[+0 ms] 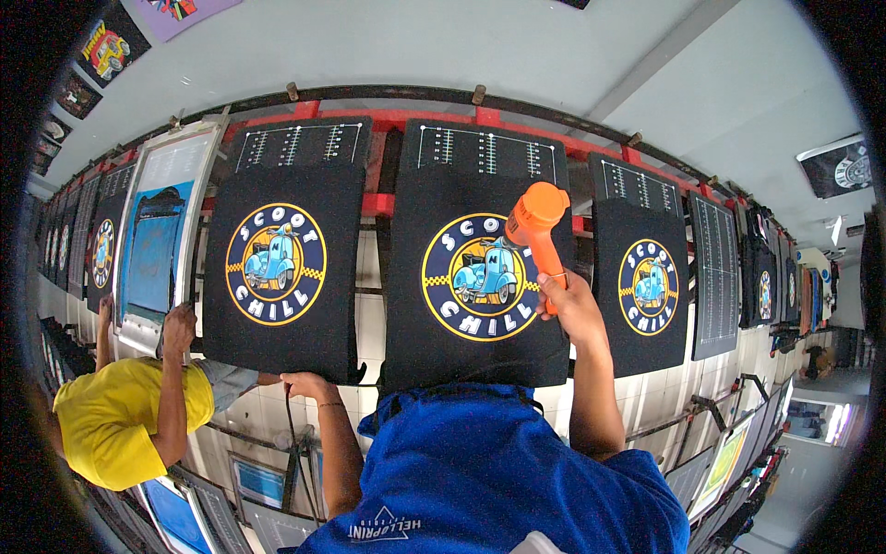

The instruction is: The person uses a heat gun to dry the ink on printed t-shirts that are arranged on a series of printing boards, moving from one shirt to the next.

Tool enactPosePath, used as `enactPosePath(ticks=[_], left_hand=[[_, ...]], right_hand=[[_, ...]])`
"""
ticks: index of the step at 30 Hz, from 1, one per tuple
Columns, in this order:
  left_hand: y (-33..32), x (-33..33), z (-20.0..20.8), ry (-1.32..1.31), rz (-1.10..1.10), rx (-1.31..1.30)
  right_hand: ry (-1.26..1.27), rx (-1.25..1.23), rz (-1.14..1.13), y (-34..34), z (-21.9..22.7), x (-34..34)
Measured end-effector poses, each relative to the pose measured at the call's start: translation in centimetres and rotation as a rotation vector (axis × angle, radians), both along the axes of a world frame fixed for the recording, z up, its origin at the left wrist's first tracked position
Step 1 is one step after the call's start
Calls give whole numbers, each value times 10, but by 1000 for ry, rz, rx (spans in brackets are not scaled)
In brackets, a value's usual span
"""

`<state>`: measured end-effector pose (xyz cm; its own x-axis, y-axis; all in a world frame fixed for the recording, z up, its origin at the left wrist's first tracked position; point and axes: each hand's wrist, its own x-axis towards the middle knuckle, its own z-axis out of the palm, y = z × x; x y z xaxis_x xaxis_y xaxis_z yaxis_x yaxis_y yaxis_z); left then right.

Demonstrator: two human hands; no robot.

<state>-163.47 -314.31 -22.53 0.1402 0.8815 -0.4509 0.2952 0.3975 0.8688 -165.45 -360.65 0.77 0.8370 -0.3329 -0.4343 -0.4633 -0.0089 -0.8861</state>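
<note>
**Heat gun over the centre print**

Head view: the right hand [574, 309] is wrapped tight around the grip of an orange heat gun [535, 231], nozzle tipped toward the round scooter print [480, 277] on the centre black shirt [475, 351]. It is held close over the print's right edge, likely so the hot air lands on the ink. Left of that shirt, the left hand [305, 383] sits at the lower corner of the neighbouring black shirt [277, 268], fingers curled around a black cord [293, 434], probably to keep it off the prints. Further left of the centre shirt, a co-worker in a yellow shirt [120, 415] grips a blue-meshed screen frame [157, 240]. More printed shirts line the red rail [369, 118] either side.
</note>
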Motion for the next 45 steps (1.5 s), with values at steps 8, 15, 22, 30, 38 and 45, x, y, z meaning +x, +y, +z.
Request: enactPosePath(ticks=[8, 15, 22, 30, 38, 45], left_hand=[[-33, 7, 48, -64, -4, 61], [-17, 4, 26, -40, 11, 24], [-28, 7, 45, -12, -2, 64], [-5, -2, 3, -252, -34, 133], [-24, 1, 37, -15, -104, 173], [-25, 2, 40, -69, -71, 154]], right_hand=[[7, 21, -13, -2, 7, -13], [54, 61, -37, -6, 10, -21], [110, 109, -16, -10, 15, -31], [141, 145, -40, -6, 18, -47], [61, 101, 83, 5, 15, -41], [59, 97, 47, 2, 13, -22]])
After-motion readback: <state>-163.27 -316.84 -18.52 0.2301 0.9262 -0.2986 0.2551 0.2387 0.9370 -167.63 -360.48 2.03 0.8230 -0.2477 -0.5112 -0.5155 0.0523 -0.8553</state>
